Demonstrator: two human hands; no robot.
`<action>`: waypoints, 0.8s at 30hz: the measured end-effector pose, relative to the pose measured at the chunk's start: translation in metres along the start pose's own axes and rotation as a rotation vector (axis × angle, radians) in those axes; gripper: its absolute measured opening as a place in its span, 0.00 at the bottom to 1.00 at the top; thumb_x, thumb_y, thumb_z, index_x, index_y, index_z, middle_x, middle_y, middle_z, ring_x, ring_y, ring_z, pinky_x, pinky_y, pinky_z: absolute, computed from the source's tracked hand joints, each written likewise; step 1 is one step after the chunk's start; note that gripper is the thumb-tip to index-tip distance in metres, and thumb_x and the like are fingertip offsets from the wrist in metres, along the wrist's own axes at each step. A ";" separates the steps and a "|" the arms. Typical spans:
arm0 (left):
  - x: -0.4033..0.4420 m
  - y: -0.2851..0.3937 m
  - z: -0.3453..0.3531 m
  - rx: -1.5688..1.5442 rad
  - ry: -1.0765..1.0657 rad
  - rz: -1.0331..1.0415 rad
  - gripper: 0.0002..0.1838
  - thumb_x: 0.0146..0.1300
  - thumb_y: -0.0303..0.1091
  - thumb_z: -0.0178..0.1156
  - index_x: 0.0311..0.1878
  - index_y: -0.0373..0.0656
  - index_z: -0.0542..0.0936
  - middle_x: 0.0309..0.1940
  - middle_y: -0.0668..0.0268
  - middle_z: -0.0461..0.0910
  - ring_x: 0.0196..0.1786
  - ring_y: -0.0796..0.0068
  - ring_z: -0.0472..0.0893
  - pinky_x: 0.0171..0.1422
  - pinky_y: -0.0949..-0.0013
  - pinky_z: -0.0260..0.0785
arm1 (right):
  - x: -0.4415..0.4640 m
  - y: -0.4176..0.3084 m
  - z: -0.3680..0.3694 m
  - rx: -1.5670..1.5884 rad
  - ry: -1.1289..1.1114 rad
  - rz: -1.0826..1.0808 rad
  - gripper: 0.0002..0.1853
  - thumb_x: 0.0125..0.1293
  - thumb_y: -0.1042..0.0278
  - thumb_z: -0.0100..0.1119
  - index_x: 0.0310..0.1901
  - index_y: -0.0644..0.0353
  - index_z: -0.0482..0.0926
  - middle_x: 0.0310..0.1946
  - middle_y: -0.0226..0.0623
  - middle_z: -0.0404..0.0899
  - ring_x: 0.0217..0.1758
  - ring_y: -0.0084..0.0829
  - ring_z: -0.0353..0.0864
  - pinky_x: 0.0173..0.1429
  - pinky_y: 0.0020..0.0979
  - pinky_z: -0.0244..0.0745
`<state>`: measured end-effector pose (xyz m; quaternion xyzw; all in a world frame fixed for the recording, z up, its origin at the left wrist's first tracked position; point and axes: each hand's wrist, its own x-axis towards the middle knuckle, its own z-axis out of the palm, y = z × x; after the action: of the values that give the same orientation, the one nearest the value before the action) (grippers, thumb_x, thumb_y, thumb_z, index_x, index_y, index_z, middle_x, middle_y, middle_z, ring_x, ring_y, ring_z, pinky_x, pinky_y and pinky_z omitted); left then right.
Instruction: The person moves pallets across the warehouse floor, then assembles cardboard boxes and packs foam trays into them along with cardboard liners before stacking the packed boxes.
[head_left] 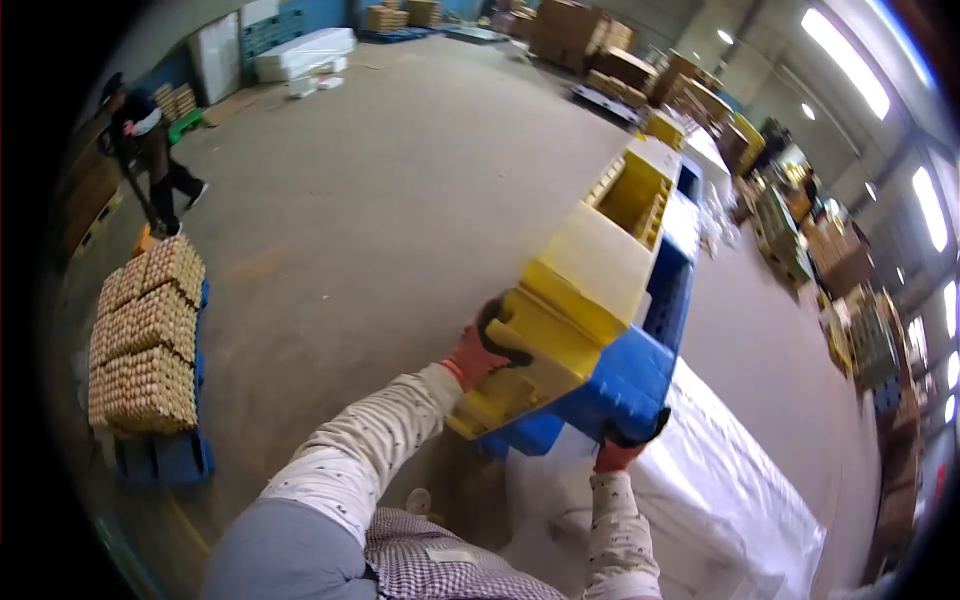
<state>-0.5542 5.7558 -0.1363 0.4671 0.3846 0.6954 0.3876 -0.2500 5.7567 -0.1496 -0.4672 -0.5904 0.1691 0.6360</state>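
A yellow plastic pallet (590,255) with a deep rectangular opening is tilted in front of me. Against its right side lies a blue plastic pallet (620,385), also hollow; I cannot tell whether the two are joined. My left hand (485,348), in a red and black glove, is wrapped around the near left edge of the yellow pallet. The gloved fingers of my right hand (630,442) close on the lower near corner of the blue pallet. White plastic sheeting (715,480) spreads below and to the right of the pallets.
Stacked egg trays (150,340) stand on a blue pallet (165,460) at left. Beyond, a person (150,150) holds a pallet-jack handle. Cardboard boxes (565,35) and loaded pallets line the back and right. White foam boxes (305,55) lie at the back left.
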 end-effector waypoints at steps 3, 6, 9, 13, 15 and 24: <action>0.022 -0.009 0.003 0.140 -0.012 0.032 0.49 0.34 0.32 0.76 0.63 0.43 0.63 0.54 0.59 0.73 0.58 0.67 0.71 0.64 0.65 0.64 | -0.015 0.086 -0.011 0.134 -0.094 0.215 0.46 0.40 0.72 0.72 0.64 0.60 0.59 0.62 0.38 0.63 0.62 0.34 0.63 0.68 0.37 0.55; 0.026 0.003 -0.007 0.287 0.075 -0.057 0.49 0.34 0.41 0.78 0.62 0.44 0.64 0.53 0.57 0.73 0.59 0.64 0.71 0.64 0.63 0.63 | -0.026 0.136 -0.011 0.241 -0.444 0.380 0.29 0.50 0.82 0.63 0.57 0.65 0.69 0.56 0.41 0.71 0.57 0.33 0.68 0.64 0.35 0.62; 0.025 0.013 -0.005 0.469 0.052 -0.104 0.48 0.38 0.39 0.76 0.65 0.45 0.62 0.58 0.57 0.70 0.61 0.61 0.69 0.67 0.62 0.60 | 0.002 0.108 -0.003 0.049 -0.614 0.302 0.27 0.57 0.74 0.60 0.59 0.69 0.67 0.60 0.47 0.67 0.61 0.39 0.67 0.66 0.38 0.58; 0.026 -0.015 0.016 0.379 0.233 -0.048 0.50 0.41 0.39 0.74 0.68 0.45 0.58 0.63 0.55 0.64 0.66 0.59 0.63 0.70 0.62 0.54 | 0.092 0.024 0.045 0.001 -0.634 -0.183 0.26 0.57 0.76 0.58 0.59 0.69 0.67 0.59 0.49 0.68 0.61 0.41 0.67 0.68 0.38 0.57; 0.027 -0.117 0.009 0.391 0.324 -0.032 0.48 0.43 0.39 0.72 0.67 0.43 0.58 0.62 0.54 0.65 0.65 0.59 0.64 0.70 0.64 0.54 | 0.131 0.002 0.058 -0.029 -0.632 -0.396 0.26 0.57 0.77 0.57 0.59 0.69 0.67 0.59 0.50 0.68 0.61 0.42 0.66 0.68 0.38 0.56; 0.000 -0.088 0.021 0.801 0.288 -0.332 0.34 0.64 0.53 0.49 0.66 0.38 0.60 0.67 0.50 0.57 0.69 0.55 0.58 0.73 0.61 0.47 | 0.239 0.001 0.244 -0.398 -0.960 -0.812 0.29 0.56 0.63 0.62 0.58 0.64 0.67 0.59 0.50 0.67 0.63 0.48 0.63 0.68 0.43 0.55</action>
<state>-0.5186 5.7949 -0.2099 0.4108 0.7428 0.4782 0.2253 -0.4127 6.0374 -0.0414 -0.1887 -0.9578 -0.0073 0.2168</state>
